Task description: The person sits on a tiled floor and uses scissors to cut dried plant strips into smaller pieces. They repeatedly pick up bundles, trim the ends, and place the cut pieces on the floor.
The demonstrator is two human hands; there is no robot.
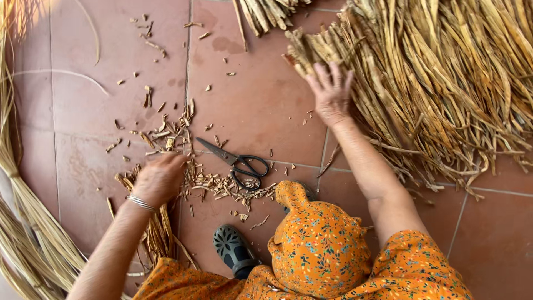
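Observation:
My right hand point(331, 93) reaches forward with fingers spread onto the cut ends of a big heap of dried straw-coloured plant stalks point(444, 83) on the red tile floor; whether it grips any stalk I cannot tell. My left hand point(160, 179), a silver bangle at the wrist, rests fingers-down on the floor, closed around a small bundle of dried stalks point(158, 233) that trails back toward me. Black-handled scissors point(236, 161) lie shut on the tiles between my hands.
Small cut stalk scraps point(216, 186) litter the tiles around the scissors and my left hand. Long thin reeds point(16, 222) curve along the left edge. My knee in orange floral cloth point(316, 244) and a dark sandal point(233, 250) sit below.

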